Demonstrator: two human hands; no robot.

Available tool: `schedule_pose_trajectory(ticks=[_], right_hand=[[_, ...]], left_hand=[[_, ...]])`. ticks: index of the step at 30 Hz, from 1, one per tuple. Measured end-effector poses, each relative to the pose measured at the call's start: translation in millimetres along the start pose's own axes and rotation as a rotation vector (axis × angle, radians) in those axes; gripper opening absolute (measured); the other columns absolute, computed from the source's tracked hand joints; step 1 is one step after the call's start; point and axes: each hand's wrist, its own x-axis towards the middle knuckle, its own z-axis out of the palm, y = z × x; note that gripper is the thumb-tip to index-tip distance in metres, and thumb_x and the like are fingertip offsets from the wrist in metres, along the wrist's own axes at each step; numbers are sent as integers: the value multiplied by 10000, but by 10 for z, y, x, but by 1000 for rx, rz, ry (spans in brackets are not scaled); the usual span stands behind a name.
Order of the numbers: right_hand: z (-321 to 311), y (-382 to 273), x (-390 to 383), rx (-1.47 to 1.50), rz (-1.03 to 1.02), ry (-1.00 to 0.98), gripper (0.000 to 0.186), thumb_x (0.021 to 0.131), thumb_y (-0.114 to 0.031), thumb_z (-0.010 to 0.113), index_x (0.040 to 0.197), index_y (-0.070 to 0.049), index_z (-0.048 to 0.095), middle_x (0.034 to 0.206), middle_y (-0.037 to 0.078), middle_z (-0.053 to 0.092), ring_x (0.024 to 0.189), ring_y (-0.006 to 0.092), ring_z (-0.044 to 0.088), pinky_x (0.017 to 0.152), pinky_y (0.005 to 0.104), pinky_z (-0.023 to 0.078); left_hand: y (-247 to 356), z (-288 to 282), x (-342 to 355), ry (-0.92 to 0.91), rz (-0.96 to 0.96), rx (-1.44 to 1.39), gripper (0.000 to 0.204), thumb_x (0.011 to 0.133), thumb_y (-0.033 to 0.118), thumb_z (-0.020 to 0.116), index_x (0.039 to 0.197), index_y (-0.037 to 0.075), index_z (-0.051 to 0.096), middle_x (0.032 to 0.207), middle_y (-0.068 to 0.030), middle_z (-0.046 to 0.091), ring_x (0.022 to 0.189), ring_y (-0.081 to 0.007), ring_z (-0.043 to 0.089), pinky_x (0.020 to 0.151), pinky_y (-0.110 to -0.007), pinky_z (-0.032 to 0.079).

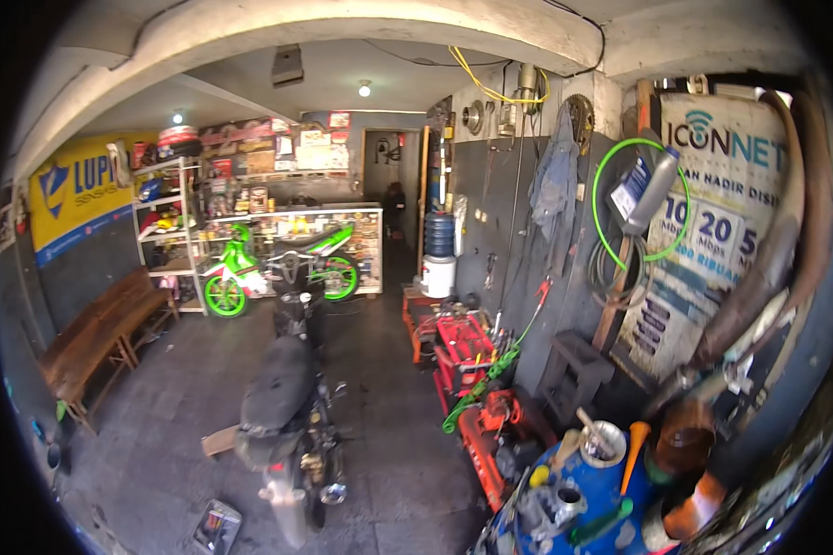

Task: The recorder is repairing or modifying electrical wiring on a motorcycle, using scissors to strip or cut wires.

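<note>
Neither my left hand nor my right hand shows in the head view. A black motorbike [278,402] stands in the middle, its rear toward me, with a small tray holding tools [217,527] on the floor behind it at the left. Low at the right is a blue drum [597,486] with a pot [603,442], an orange funnel [633,456] and bottles on top. Beside it are a red compressor [486,439] and a red tool chest [458,342].
A green-and-white motorbike [231,273] stands before a display counter [370,250]. A wooden bench [93,347] and shelving [171,264] line the left side. A black step stool [574,370] and hoses [625,287] are by the right wall. A doorway [389,157] opens at the back.
</note>
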Motion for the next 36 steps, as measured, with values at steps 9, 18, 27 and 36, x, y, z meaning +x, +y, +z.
schedule_pose_trajectory(ticks=[9, 18, 27, 36], right_hand=[[-1190, 396, 3866, -100, 23, 90, 274, 978, -247, 573, 1141, -58, 686, 1097, 152, 687, 951, 349, 664, 892, 481, 517], [-2230, 764, 7108, -130, 123, 205, 266, 977, -246, 579, 1131, -60, 690, 1100, 148, 683, 933, 344, 666, 886, 481, 523], [-3352, 1698, 10050, -143, 202, 262, 258, 976, -244, 585, 1122, -61, 693, 1103, 145, 679, 915, 340, 668, 880, 481, 530], [-5461, 931, 11982, 23, 343, 782, 315, 940, -327, 669, 1076, -51, 737, 961, 203, 736, 885, 301, 732, 808, 383, 548]], left_hand=[[723, -419, 4171, -224, -181, 79, 241, 985, 283, 565, 1078, 129, 726, 1056, -79, 680, 746, -225, 616, 627, -394, 534], [2468, -3103, 7868, 327, 111, -1198, 230, 951, 208, 631, 964, -16, 679, 812, -106, 694, 724, -217, 605, 656, -396, 486], [3457, -2372, 11136, 298, 53, -1029, 251, 947, 258, 657, 1040, 28, 695, 998, -102, 723, 878, -266, 674, 817, -387, 523], [4762, -3441, 13429, 60, 104, -870, 398, 932, 360, 585, 975, -13, 717, 835, -214, 704, 720, -367, 666, 678, -491, 492]])
